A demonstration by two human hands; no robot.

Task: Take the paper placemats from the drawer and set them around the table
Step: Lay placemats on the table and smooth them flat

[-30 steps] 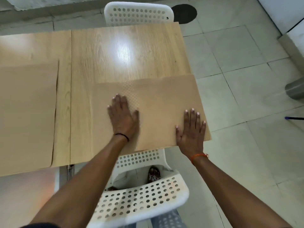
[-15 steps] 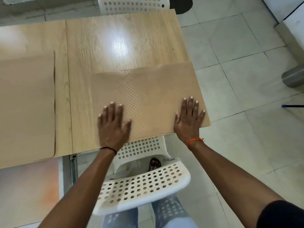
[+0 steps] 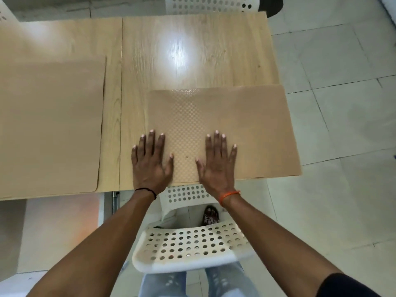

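A tan paper placemat [image 3: 252, 125] with a fine checker texture lies flat at the near right corner of the light wooden table [image 3: 192, 50]; its right edge hangs slightly past the table's side. My left hand [image 3: 151, 162] rests flat with fingers spread on the mat's near left corner, partly on bare wood. My right hand [image 3: 217, 162] lies flat and spread on the mat's near middle. A second placemat [image 3: 51, 125] lies flat on the table's left part.
A white perforated plastic chair [image 3: 188, 247] stands between me and the table, pushed under its near edge. Another white chair [image 3: 205, 5] is at the far side. Tiled floor [image 3: 342, 103] runs along the right. A seam splits the tabletop.
My right hand has slid left from the mat's near right corner to its near middle. My left hand has shifted to the mat's left edge. The mat itself has stayed in place.
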